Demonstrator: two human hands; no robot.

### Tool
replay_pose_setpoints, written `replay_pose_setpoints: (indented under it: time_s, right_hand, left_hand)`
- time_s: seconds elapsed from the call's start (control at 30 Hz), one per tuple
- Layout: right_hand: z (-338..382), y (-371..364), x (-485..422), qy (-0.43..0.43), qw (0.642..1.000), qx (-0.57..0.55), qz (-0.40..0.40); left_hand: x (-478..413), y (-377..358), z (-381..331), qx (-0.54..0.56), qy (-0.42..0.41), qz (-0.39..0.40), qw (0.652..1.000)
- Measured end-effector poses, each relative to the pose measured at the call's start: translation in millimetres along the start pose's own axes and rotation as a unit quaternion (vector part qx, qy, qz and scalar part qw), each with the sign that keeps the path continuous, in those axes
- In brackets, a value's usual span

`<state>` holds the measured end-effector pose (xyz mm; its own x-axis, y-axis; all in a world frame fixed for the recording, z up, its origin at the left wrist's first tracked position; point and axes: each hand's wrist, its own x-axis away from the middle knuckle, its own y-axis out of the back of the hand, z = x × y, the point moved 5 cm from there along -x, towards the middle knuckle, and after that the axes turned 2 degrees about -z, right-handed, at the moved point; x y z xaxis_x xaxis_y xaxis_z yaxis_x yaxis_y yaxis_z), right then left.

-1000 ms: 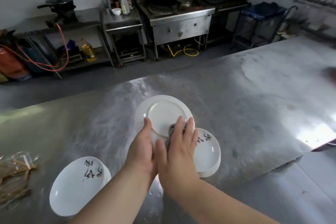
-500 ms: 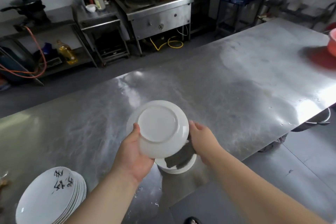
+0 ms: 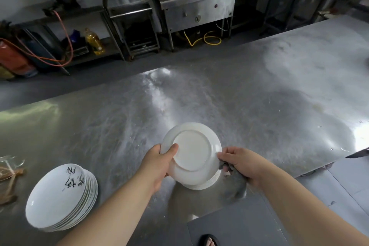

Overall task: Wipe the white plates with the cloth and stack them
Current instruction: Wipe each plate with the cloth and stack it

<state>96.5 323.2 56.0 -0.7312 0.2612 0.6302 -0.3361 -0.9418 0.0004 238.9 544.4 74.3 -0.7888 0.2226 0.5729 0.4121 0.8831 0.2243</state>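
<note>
A white plate [image 3: 192, 150] is upside down, its foot ring facing up, just over a low stack of white plates [image 3: 201, 184] on the steel table [image 3: 219, 102]. My left hand [image 3: 157, 163] grips the plate's left rim, thumb on the underside. My right hand [image 3: 238, 161] touches its right rim with the fingertips while holding a grey cloth [image 3: 235, 182] that hangs down. A taller stack of white plates [image 3: 60, 199] with black brush marks stands at the front left.
Brown string and clear wrapping [image 3: 9, 175] lie at the table's left edge. Beyond the table stand a steel stove [image 3: 197, 6], shelves, a yellow oil bottle [image 3: 94, 42] and an orange hose [image 3: 63, 32]. The table's front edge drops to the floor by my foot [image 3: 207, 240].
My right hand left the plate's underside and moved to its right rim with the cloth. The plate came down lower over the small stack.
</note>
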Motion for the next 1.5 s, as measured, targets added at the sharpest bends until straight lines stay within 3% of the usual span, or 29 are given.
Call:
replay_pose_setpoints:
  time_s: [0.1,0.23,0.37,0.43,0.5,0.6,0.7,0.87,1.03,1.37,1.5]
  right_hand:
    - [19,7,-5,0.042,0.999,0.031,-0.011]
    - [31,17,-10,0.071,0.994,0.069,-0.042]
    - [32,22,-12,0.101,0.987,0.092,-0.087]
    - [26,24,-16,0.106,0.983,0.108,-0.103]
    - [15,20,-22,0.079,0.984,0.123,-0.099]
    - [-1,13,-33,0.047,0.979,0.161,-0.113]
    - [-12,9,-43,0.043,0.968,0.212,-0.128]
    - [-22,4,-52,0.034,0.962,0.232,-0.14]
    - [-22,-2,-51,0.04,0.952,0.259,-0.159]
    - [5,-13,-39,0.067,0.865,0.451,-0.21]
    - [46,-52,-39,0.127,0.853,0.46,-0.21]
  left_hand:
    - [-12,-2,-9,-0.078,-0.019,0.018,0.997]
    - [-17,-17,-17,0.11,0.072,0.13,0.983]
    - [-23,-19,-15,0.17,0.092,0.136,0.972]
    - [-27,-19,-9,0.094,0.062,0.117,0.987]
    - [-32,-14,-3,-0.088,-0.001,0.076,0.993]
    - [-41,-11,10,-0.309,-0.086,0.008,0.947]
    - [-51,-9,23,-0.408,-0.117,-0.021,0.905]
    - [-66,-4,31,-0.406,-0.164,-0.075,0.896]
    - [-76,-4,38,-0.382,-0.143,-0.083,0.909]
    - [-77,14,42,-0.362,-0.146,-0.042,0.92]
    - [-71,64,39,-0.336,-0.163,-0.087,0.924]
